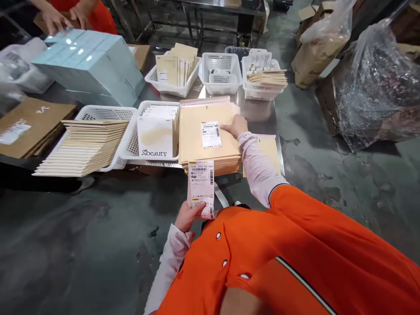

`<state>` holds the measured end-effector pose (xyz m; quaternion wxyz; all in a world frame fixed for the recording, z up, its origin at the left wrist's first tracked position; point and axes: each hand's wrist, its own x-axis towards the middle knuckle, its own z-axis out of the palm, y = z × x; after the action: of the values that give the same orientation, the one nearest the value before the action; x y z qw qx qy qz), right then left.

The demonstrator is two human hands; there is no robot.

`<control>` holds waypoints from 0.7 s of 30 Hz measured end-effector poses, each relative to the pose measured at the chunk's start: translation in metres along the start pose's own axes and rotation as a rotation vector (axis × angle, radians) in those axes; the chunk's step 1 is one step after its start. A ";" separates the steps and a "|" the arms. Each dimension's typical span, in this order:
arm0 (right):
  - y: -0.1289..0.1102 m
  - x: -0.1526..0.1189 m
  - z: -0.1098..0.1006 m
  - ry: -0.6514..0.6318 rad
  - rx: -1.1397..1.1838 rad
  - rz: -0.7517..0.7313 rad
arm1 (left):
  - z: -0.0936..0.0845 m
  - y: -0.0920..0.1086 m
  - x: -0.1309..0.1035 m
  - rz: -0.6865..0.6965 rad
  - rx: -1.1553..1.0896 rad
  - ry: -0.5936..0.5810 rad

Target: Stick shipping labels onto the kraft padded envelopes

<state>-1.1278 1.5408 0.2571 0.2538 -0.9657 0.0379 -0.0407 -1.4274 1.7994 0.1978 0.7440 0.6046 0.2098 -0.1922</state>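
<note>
Gripping printed labels point(202, 183), left fingers point(202, 204) near "beauty" packets' basket point(133, 144).

On our table point(256, 113), we have a stack of padded mailers point(193, 120) before us, a basket point(132, 142) of beauty packs point(155, 136) just left, three baskets point(221, 87) behind, and a smaller mailer point(269, 152) right.

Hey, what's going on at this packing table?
A person in an orange top is working at a stack of padded envelopes. Their right hand is on the top envelope, by its shipping label. Their left hand holds a strip of printed labels just in front of the stack. To the left, a white basket holds "beauty" packs. Another person's hands are behind the pale blue boxes.
</note>
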 end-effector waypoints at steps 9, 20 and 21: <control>0.168 -0.043 -0.080 0.369 0.500 0.227 | 0.016 0.031 0.006 0.105 0.018 0.036; 0.114 -0.127 -0.032 -0.258 0.715 -0.020 | 0.084 0.033 0.013 0.080 0.180 0.025; 0.091 -0.143 -0.027 -0.407 0.836 -0.140 | 0.089 0.036 0.013 0.110 0.215 0.012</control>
<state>-1.2771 1.4620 0.2275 0.6199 -0.7691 -0.0975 0.1209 -1.3903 1.7184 0.2363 0.6831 0.6926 0.1588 -0.1690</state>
